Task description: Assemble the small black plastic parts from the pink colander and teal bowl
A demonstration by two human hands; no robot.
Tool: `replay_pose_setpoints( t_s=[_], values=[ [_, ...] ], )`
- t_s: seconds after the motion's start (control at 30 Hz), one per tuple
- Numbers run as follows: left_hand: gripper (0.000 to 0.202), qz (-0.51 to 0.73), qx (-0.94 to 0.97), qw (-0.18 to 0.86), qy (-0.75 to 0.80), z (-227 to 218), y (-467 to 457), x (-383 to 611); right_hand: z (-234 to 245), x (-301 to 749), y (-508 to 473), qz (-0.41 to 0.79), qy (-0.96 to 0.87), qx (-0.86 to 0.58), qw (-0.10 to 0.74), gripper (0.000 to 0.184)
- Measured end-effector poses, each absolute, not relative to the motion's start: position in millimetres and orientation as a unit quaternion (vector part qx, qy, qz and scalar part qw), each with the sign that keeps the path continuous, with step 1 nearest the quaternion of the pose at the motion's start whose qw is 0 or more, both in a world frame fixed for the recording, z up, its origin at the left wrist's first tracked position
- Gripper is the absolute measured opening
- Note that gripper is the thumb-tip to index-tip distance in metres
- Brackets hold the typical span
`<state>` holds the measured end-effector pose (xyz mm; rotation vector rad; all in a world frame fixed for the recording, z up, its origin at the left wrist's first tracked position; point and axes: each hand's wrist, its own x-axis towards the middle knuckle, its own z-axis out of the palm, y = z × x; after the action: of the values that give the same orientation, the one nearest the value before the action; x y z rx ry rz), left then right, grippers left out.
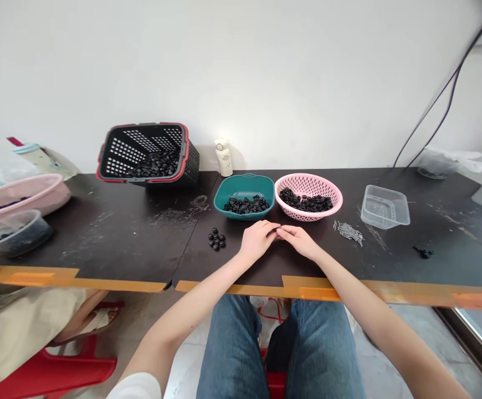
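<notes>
My left hand (259, 239) and my right hand (298, 239) meet fingertip to fingertip above the dark table, just in front of two containers. Between the fingertips a small black part (276, 228) shows, mostly covered by the fingers. Both hands pinch at it. Behind them stand a teal basin (243, 184) and a pink perforated basket (335, 194), each holding many small black parts. Left of my left hand lies a cluster of round black pieces (216, 240). A pile of small grey pins (349, 232) lies to the right of my right hand.
A black basket with red trim (188, 149) leans at the back left, beside a white bottle (224, 159). A clear plastic tub (384, 206) and some black bits (424, 252) lie on the right. Orange tape (241, 289) lines the table edge. At far left is a pink basin (53, 191) near a seated person.
</notes>
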<state>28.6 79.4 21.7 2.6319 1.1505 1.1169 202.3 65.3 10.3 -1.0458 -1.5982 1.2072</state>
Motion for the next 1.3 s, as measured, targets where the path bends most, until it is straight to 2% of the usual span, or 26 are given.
replay_pose_setpoints(
  t_s=[0.1,0.27,0.5,0.73,0.8,0.9,0.97,1.13,1.3],
  values=[
    [0.014,0.286,0.866,0.037,0.410,26,74,11,7,204,65,0.436,-0.673,-0.450,0.392,0.036],
    [0.012,0.229,0.857,-0.022,0.461,23,67,-36,3,206,65,0.386,-0.682,-0.487,0.385,0.033],
    [0.019,0.228,0.831,-0.086,0.500,27,54,-84,2,208,66,0.366,-0.685,-0.501,0.383,0.031],
    [0.030,0.289,0.767,-0.132,0.557,82,111,-102,3,208,65,0.360,-0.692,-0.498,0.379,0.032],
    [0.034,0.244,0.774,-0.128,0.570,95,139,-97,2,209,65,0.357,-0.695,-0.502,0.371,0.031],
    [0.035,0.066,0.806,-0.105,0.579,103,175,-80,1,210,67,0.352,-0.695,-0.508,0.367,0.030],
    [0.030,0.007,0.807,-0.095,0.582,102,192,-66,1,210,67,0.343,-0.696,-0.512,0.368,0.029],
    [0.018,-0.041,0.791,-0.096,0.603,89,214,-36,6,210,66,0.309,-0.712,-0.514,0.366,0.027],
    [0.032,-0.094,0.772,-0.054,0.626,80,224,-26,7,209,66,0.289,-0.724,-0.509,0.366,0.024]
  ],
)
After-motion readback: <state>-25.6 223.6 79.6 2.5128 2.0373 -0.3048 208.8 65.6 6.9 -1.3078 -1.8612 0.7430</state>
